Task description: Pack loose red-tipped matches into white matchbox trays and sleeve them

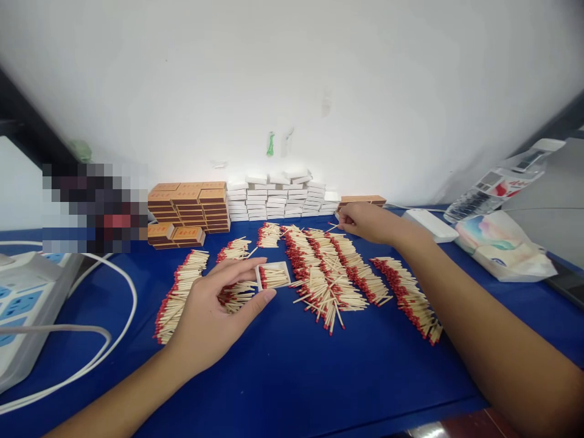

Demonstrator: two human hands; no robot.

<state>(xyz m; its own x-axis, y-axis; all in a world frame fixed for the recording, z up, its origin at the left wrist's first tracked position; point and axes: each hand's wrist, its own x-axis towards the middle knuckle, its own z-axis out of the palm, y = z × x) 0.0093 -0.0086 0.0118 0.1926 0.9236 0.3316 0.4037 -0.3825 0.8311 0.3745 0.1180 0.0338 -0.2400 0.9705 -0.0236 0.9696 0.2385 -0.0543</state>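
Observation:
My left hand [219,304] is closed around the edges of a small white matchbox tray [288,275], held above the table with its open side up. Red-headed matches [275,278] lie inside it, heads toward my fingers. Farther back, my right hand [360,220] pinches what looks like a single match [333,226] between thumb and fingers. Under and between the hands, loose matches [319,267] lie in several slanting rows, some crossing in a jumbled heap. Another row of matches [410,298] lies beneath my right forearm, and one more [187,286] beyond my left wrist.
Stacked orange-brown matchboxes [187,207] and white trays [278,198] stand along the wall. To the right are a white device [431,225], a tissue pack [504,246] and a tilted plastic bottle [497,182]. A power strip [31,304] with white cables sits left on the blue table [283,377].

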